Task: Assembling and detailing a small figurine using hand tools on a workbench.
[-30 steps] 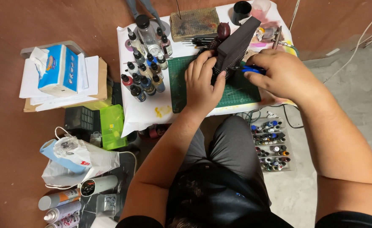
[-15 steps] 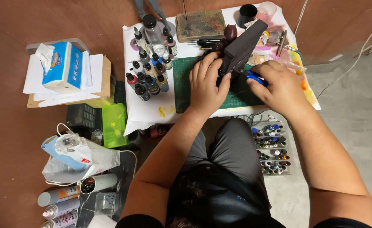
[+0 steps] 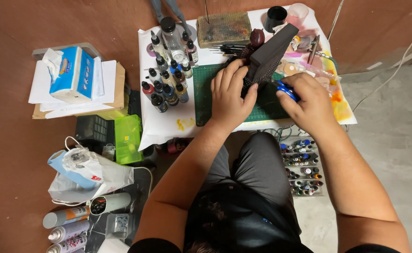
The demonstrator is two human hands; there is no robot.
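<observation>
Currently our left hand (image 3: 229,96) curls shut around the dark model (image 3: 267,58), propping it upright on the green mat (image 3: 206,91). Our right hand (image 3: 309,100) pinches a blue tool (image 3: 286,91) at its base. We judge: keep the left grip steady, work in short strokes, stay clear of the bottles (image 3: 166,79).

A small white-covered table (image 3: 168,126) carries a green cutting mat (image 3: 206,93) near its front edge, paint bottles (image 3: 166,86) along its left edge, and a black cup (image 3: 275,18) at its back edge.
</observation>
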